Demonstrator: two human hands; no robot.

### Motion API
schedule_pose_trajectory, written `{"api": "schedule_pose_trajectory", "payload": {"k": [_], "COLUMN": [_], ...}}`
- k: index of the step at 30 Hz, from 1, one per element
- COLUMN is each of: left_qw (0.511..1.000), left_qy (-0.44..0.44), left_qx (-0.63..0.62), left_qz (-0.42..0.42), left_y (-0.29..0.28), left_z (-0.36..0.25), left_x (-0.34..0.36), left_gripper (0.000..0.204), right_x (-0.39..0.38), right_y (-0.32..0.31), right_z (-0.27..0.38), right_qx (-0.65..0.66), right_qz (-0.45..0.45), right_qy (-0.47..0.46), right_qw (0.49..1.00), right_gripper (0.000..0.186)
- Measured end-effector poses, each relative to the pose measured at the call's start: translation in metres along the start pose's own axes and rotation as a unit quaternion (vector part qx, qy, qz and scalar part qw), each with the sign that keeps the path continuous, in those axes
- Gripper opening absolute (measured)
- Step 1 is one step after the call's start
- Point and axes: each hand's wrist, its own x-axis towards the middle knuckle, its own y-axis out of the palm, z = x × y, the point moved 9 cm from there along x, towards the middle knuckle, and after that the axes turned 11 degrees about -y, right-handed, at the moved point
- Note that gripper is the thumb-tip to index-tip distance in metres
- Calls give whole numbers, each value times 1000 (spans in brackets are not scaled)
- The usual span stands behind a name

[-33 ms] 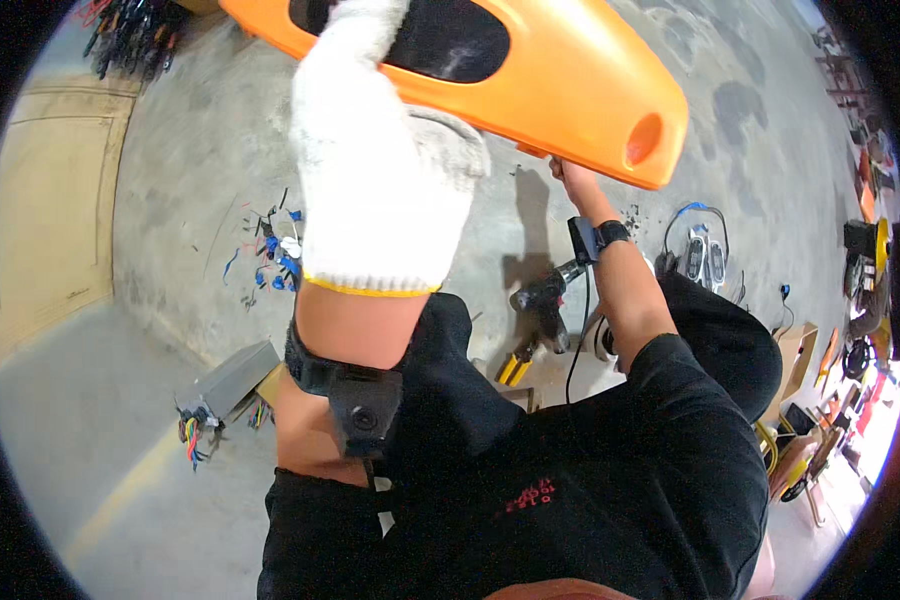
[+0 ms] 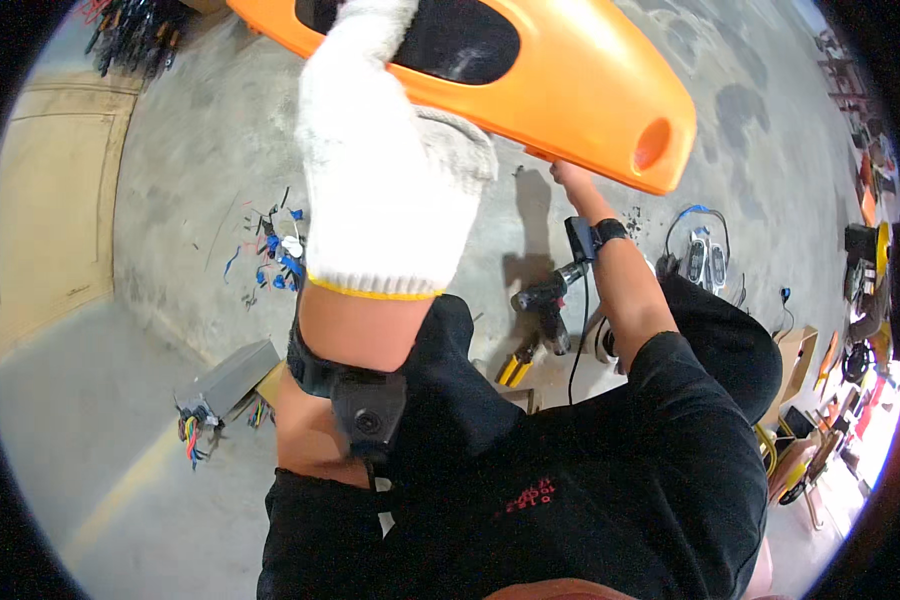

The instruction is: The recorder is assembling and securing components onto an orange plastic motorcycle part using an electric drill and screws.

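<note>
An orange plastic shell (image 2: 580, 90), with a dark oval panel (image 2: 460, 40) and a round recess near its right end, is held up across the top of the view. My left hand (image 2: 375, 130), in a loose white knit glove, lies over its near edge and reaches onto the dark panel. Its fingertips run out at the top of the picture. Bare, my right hand (image 2: 568, 174) grips the underside of the near edge, toward the right end; the shell partly hides its fingers. On the floor below lies a black power drill (image 2: 545, 303).
Blue and black scraps (image 2: 278, 262) litter the floor at left, near a grey box (image 2: 232, 378) with coloured wires. Yellow-handled pliers (image 2: 515, 370) lie by my knees. Farther right are two grey-white devices (image 2: 707, 262) with a cable and a cardboard box (image 2: 798, 358).
The orange shell has shifted slightly right, and my gloved left hand with it. My right hand keeps its hold on the edge.
</note>
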Motion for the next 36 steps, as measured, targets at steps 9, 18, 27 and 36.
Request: {"api": "schedule_pose_trajectory", "payload": {"k": [9,18,27,36], "left_qw": [996,995,983,988], "left_qy": [47,29,-67,-40], "left_qx": [71,83,159,67], "left_qz": [-8,49,67,132], "left_y": [-13,-2,-15,9], "left_z": [-15,-11,-22,-7], "left_x": [-16,-17,0,-6], "left_gripper": [37,41,44,37], "right_x": [-57,-41,-84,-83], "right_y": [143,157,173,76], "right_z": [32,26,50,144], "right_qx": [-118,35,294,749], "right_qz": [127,149,132,-73], "right_qy": [124,185,355,313], "right_qw": [977,971,878,580], "right_gripper": [27,23,22,17]}}
